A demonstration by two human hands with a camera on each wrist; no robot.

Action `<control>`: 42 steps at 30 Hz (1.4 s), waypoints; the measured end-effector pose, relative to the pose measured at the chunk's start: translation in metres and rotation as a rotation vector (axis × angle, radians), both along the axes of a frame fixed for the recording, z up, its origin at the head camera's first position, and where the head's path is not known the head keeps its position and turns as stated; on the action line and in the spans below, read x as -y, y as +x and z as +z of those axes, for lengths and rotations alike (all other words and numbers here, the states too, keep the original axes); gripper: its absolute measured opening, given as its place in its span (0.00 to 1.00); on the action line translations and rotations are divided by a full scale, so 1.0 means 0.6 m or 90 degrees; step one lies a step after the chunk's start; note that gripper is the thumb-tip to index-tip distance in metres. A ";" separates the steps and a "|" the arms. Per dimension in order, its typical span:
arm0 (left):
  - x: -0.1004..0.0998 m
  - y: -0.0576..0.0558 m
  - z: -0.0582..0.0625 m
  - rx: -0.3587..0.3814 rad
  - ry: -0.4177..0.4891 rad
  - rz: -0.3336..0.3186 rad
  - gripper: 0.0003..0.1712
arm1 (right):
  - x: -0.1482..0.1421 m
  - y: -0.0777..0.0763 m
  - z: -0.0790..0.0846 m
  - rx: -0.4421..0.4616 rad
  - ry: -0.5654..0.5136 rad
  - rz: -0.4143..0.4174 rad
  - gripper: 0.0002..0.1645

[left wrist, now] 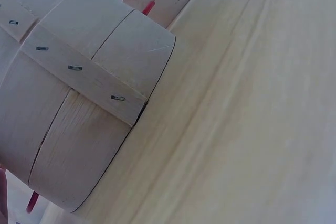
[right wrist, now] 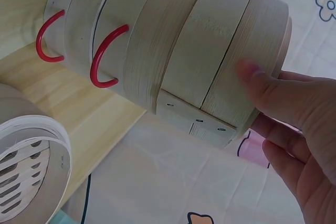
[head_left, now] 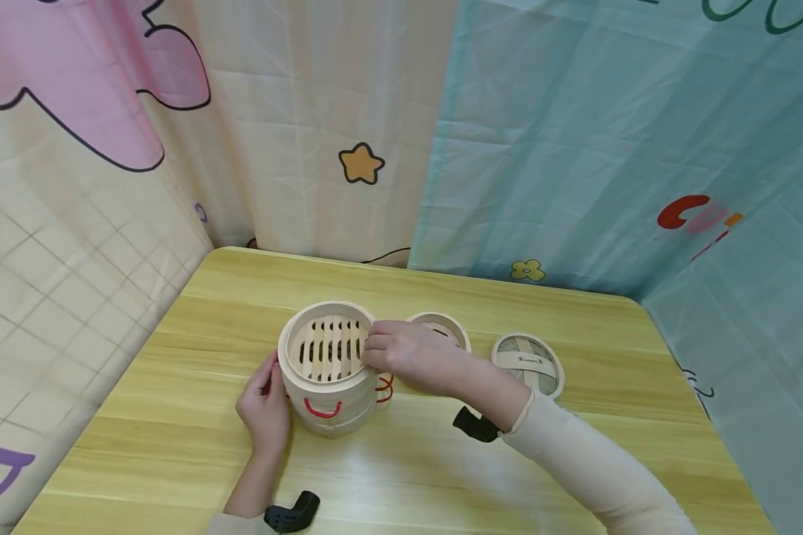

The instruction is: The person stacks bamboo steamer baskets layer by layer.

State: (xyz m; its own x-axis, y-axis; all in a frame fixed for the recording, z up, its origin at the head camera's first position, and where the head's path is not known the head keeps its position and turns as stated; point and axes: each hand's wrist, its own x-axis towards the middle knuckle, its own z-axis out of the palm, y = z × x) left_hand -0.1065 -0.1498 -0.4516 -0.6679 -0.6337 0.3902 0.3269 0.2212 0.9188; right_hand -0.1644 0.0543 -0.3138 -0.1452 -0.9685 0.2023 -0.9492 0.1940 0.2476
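Note:
A stack of bamboo steamer baskets [head_left: 331,405] with red handles stands on the table, its slatted top basket [head_left: 328,349] uncovered. My right hand [head_left: 408,353] pinches the top basket's right rim. In the right wrist view, the right thumb [right wrist: 257,80] lies on its outer wall and the other fingers are around the rim, partly hidden. My left hand [head_left: 265,409] holds the stack's left side near the top, its fingers partly hidden behind the wall. The left wrist view shows the stack's lower wall [left wrist: 94,40] resting on the table.
Another small steamer basket [head_left: 465,334] sits right of the stack, partly behind my right hand. Farther right lies a round woven lid [head_left: 545,364] with a strap handle. The wooden table [head_left: 388,475] meets curtains [head_left: 321,111] at its back and sides.

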 end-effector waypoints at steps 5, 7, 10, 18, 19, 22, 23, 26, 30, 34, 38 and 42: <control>0.000 0.000 0.001 0.001 -0.003 0.001 0.12 | -0.001 0.006 0.000 -0.024 0.001 -0.009 0.08; -0.001 0.001 0.003 0.002 -0.001 0.003 0.12 | 0.000 0.007 -0.001 -0.030 0.000 -0.002 0.07; -0.002 0.002 0.003 0.001 0.000 0.007 0.12 | 0.002 0.010 -0.004 -0.036 -0.007 0.011 0.07; 0.005 -0.009 -0.026 -0.011 0.004 0.014 0.12 | 0.006 0.018 -0.009 -0.026 -0.030 0.025 0.06; 0.006 -0.010 -0.030 -0.011 0.002 0.017 0.12 | 0.007 0.019 -0.010 -0.020 -0.034 0.026 0.06; 0.006 -0.010 -0.031 -0.013 -0.006 0.022 0.12 | 0.009 0.021 -0.011 -0.008 -0.039 0.027 0.06; 0.004 -0.009 -0.026 -0.014 -0.010 0.023 0.12 | 0.009 0.022 -0.012 -0.003 -0.042 0.027 0.07; -0.001 -0.003 -0.011 -0.021 -0.020 0.024 0.11 | 0.010 0.024 -0.014 0.006 -0.046 0.026 0.08; -0.006 0.003 0.002 -0.017 -0.024 0.025 0.11 | 0.012 0.027 -0.018 0.014 -0.049 0.024 0.09; -0.006 0.006 0.004 -0.009 -0.012 0.017 0.12 | 0.015 0.030 -0.021 0.032 -0.062 0.027 0.11; -0.006 0.006 0.003 -0.006 -0.013 0.013 0.13 | 0.020 0.033 -0.027 0.036 -0.088 0.034 0.09; -0.005 0.003 0.001 -0.008 -0.005 0.006 0.13 | 0.027 0.037 -0.031 0.051 -0.110 0.030 0.09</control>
